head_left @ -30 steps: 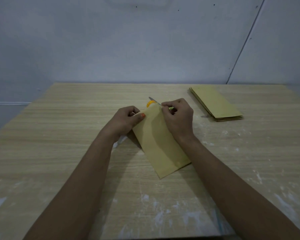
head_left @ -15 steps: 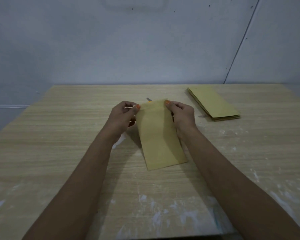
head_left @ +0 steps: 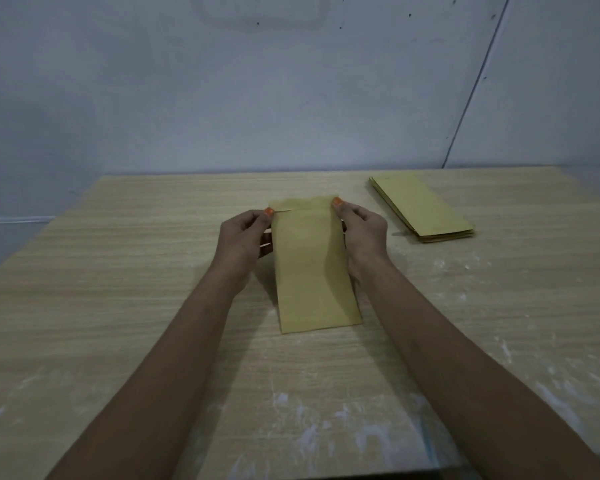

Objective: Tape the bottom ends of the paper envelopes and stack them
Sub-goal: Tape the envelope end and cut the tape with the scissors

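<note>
A yellow-brown paper envelope [head_left: 312,268] lies lengthwise on the wooden table [head_left: 118,289], its far end lifted a little. My left hand [head_left: 245,237] pinches the far left corner with the thumb on top. At the far right corner, my right hand [head_left: 362,230] pinches the envelope the same way. A thin pale strip, perhaps tape, runs across the far end between my thumbs. A stack of matching envelopes [head_left: 421,209] lies at the back right of the table.
White smears mark the table's near and right parts. A grey-blue wall rises just behind the table's far edge. The table's left edge falls away at the far left.
The envelope has turned from slanted to straight in front of me. My hands moved from its far end to its two far corners. The orange-handled tool behind it is no longer seen.
</note>
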Available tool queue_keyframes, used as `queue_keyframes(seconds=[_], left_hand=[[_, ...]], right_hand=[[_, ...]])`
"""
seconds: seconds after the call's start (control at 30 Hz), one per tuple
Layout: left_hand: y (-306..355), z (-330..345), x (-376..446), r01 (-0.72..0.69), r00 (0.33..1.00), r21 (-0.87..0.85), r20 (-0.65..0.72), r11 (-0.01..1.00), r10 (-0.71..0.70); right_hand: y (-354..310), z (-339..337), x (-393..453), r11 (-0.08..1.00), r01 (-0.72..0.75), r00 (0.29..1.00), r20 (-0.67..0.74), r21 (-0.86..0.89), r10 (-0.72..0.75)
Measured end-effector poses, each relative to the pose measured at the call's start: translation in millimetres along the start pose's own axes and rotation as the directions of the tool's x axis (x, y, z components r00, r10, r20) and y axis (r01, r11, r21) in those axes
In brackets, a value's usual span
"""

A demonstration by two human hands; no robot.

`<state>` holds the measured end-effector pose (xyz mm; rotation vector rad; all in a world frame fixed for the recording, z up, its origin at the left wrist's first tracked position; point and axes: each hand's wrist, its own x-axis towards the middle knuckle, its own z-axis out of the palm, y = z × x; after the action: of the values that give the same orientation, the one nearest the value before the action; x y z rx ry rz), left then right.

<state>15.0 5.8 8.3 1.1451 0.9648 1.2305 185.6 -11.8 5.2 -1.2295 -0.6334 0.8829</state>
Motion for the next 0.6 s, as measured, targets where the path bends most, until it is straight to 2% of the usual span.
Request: queue_keyframes(seconds=[0.13,0.23,0.37,0.43,0.6], left_hand=[[2.7,4.0,0.3,0.103,0.993,-0.138,0.064,0.985,-0.095],[5.2,10.7,0.3,0.115,0.993,-0.147,0.003,0.982,-0.116],[1.4,15.3,1.7,-0.013,0.999,-0.011,-0.049,1.000,0.012],[-1.1,16.6,4.1,-0.038,0.998,-0.009,-0.053,0.999,0.037],[-2.0,22.5,11.1,0.085,0.996,-0.133,-0.011,0.987,-0.087]], right_hand=[[-3.6,-0.1,-0.9,1.000,-0.027,1.000,0.005,0.010,0.027],[-4.3,-0.8,-1.3,1.000,0.019,1.000,-0.022,-0.025,-0.020],[-4.7,-1.5,-2.2,0.995,0.068,0.997,-0.032,-0.077,-0.071],[-5.2,-1.3,-2.3,0.993,0.080,0.996,-0.034,-0.092,-0.084],[-9.4,-4.9,3.2,0.985,0.103,0.992,-0.058,-0.138,-0.112]])
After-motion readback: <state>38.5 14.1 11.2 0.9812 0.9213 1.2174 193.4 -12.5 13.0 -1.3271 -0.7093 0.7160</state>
